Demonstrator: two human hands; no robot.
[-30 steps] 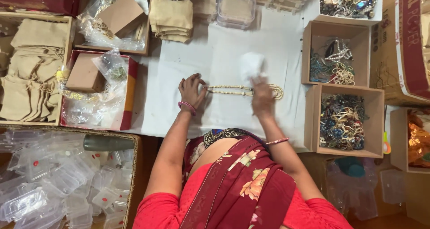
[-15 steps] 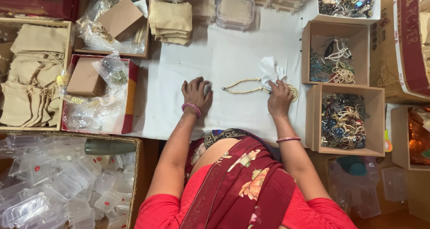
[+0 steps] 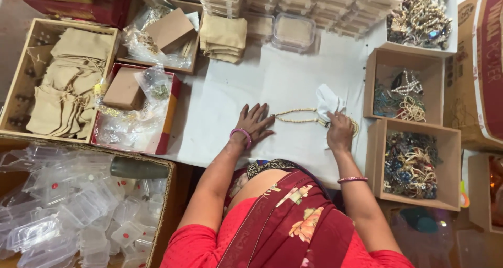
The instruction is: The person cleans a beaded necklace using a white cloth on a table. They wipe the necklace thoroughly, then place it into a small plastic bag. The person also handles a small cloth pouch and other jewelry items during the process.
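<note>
I saw the cream bead necklace [image 3: 299, 116] lying stretched across the white table cover [image 3: 272, 84], right of the frame's middle. Half a second before, my left hand [image 3: 254, 124] sat fisted and clear of it; now it lay flat, fingers spread, fingertips at the strand's left end. My right hand [image 3: 339, 132] had stayed closed over the white cloth [image 3: 329, 99] at the right end. I judged the wiping pass finished. Open jewellery boxes [image 3: 414, 163] stood at right, beige pouches [image 3: 68, 84] upper left.

Bright, even overhead light; soft shadows; mild glare on plastic boxes [image 3: 63, 215]; slight edge distortion, sharp centre.
</note>
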